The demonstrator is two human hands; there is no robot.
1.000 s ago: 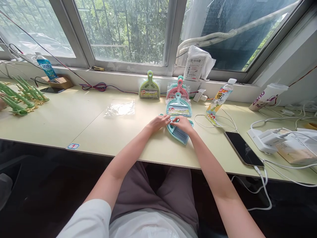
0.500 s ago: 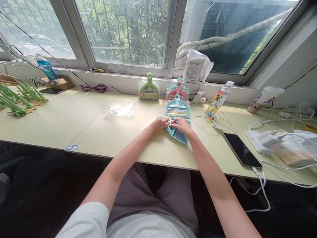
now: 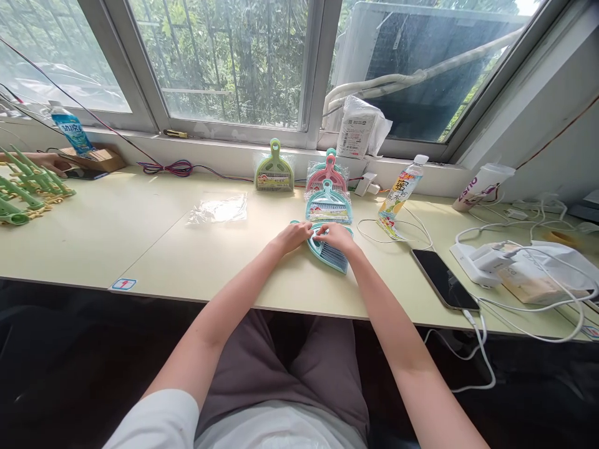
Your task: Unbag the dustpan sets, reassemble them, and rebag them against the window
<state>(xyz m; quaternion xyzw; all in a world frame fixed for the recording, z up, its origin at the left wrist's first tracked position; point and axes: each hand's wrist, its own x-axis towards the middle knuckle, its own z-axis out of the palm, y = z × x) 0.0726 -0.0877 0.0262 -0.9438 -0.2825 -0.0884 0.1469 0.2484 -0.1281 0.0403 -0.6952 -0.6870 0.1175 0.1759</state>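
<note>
A teal mini dustpan and brush set (image 3: 331, 254) lies on the table in front of me, its grey bristles pointing to the lower right. Closed around its handle end at the left is my left hand (image 3: 296, 236). My right hand (image 3: 336, 236) bends over the middle of the set, thumb and fingers pinched on it; the exact grip is partly hidden. Just beyond stand a wrapped blue dustpan set (image 3: 328, 204) and a wrapped pink one (image 3: 330, 174), with another teal one behind. A green wrapped set (image 3: 274, 174) leans by the wall.
A clear plastic bag (image 3: 219, 208) lies left of my hands. To the right are a drink bottle (image 3: 404, 187), a phone (image 3: 444, 279), a power strip (image 3: 472, 265) and loose cables. At far left, another person's hand (image 3: 55, 163) is near green plastic parts (image 3: 32, 187).
The camera view has shifted slightly, moving the table's things left in the picture. Both my hands stay on the teal set. The other person's hand reaches further in at far left.
</note>
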